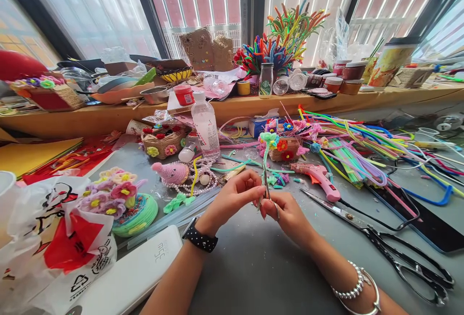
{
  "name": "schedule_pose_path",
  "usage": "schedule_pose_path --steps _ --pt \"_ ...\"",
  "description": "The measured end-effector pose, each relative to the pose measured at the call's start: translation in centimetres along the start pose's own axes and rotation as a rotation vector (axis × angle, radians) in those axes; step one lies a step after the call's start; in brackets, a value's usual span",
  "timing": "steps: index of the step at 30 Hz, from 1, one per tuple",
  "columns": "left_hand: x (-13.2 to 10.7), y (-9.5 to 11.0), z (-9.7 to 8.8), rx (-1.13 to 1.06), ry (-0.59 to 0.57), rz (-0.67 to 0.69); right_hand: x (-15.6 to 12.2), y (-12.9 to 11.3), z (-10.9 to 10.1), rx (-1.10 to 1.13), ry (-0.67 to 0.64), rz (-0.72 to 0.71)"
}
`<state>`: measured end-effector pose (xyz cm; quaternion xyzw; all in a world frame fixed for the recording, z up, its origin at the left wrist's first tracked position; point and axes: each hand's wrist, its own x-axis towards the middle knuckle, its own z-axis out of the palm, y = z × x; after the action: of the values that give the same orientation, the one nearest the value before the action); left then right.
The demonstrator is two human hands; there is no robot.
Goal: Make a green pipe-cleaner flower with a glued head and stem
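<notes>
My left hand (239, 196) pinches the green fuzzy stem of a pipe-cleaner flower (270, 140), which stands upright with a mint-green head. Fingers of my right hand (288, 216) are closed on small scissors (267, 187), their thin blades pointing up along the stem. The two hands nearly touch over the grey table. Behind them stands a twine-wrapped box with fuzzy flowers (286, 150). To the right lie a pink glue gun (319, 179) and large black-handled shears (377, 233). Green pipe-cleaner pieces (177, 203) rest left of my left hand.
A clear bottle (206, 126) stands behind a pink crocheted piece (172, 172). On the left are a flower-topped green round piece (136, 216), a plastic bag (54, 237) and a white case (137, 266). Loose pipe cleaners (358, 160) and a dark phone (420, 213) are right. Jars line the ledge (232, 105).
</notes>
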<state>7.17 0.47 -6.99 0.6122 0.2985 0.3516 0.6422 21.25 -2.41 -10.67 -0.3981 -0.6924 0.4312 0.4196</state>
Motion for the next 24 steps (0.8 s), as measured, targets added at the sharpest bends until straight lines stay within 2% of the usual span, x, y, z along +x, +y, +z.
schedule_pose_path --steps 8,17,24 --pt "-0.07 -0.09 -0.09 0.009 -0.022 0.013 0.00 -0.25 -0.09 0.041 -0.068 0.018" --pt "0.02 -0.02 -0.15 0.028 0.034 0.039 0.04 -0.07 0.32 -0.081 0.023 0.041" --pt "-0.05 0.09 -0.12 0.031 0.038 0.019 0.11 -0.23 0.40 -0.135 0.043 0.045"
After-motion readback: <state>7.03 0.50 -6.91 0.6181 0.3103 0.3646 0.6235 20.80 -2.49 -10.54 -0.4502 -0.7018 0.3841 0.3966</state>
